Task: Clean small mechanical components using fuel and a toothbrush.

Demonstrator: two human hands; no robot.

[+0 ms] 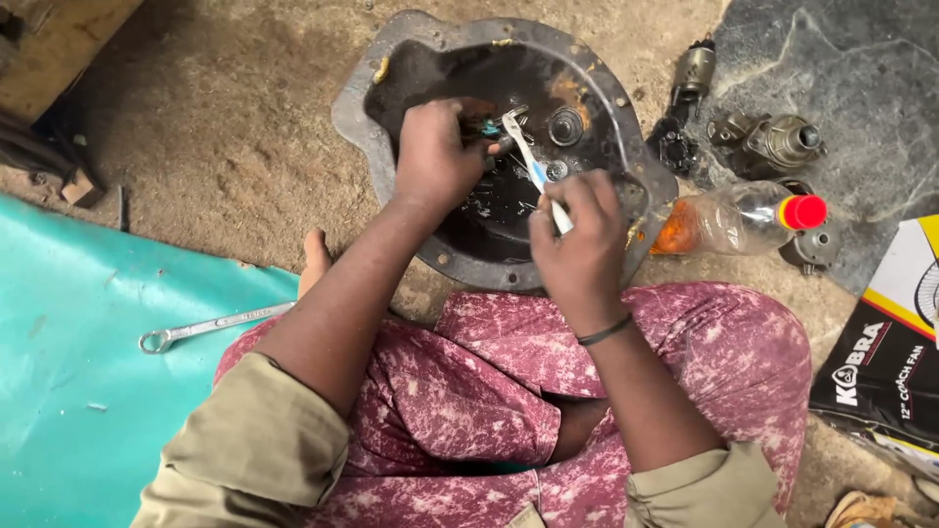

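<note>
My right hand (577, 240) grips a toothbrush (533, 168) over the greasy metal cover (391, 108); my left hand (440, 156) pinches a small blue-green piece (489, 127) inside it.

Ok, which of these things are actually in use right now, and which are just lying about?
In use:
- left hand, holding a small part down in the pan
- right hand, gripping the toothbrush
- greasy metal pan

Lying about:
- wrench on the teal sheet
- bottle, red cap
- metal parts on the ground
- box
</note>
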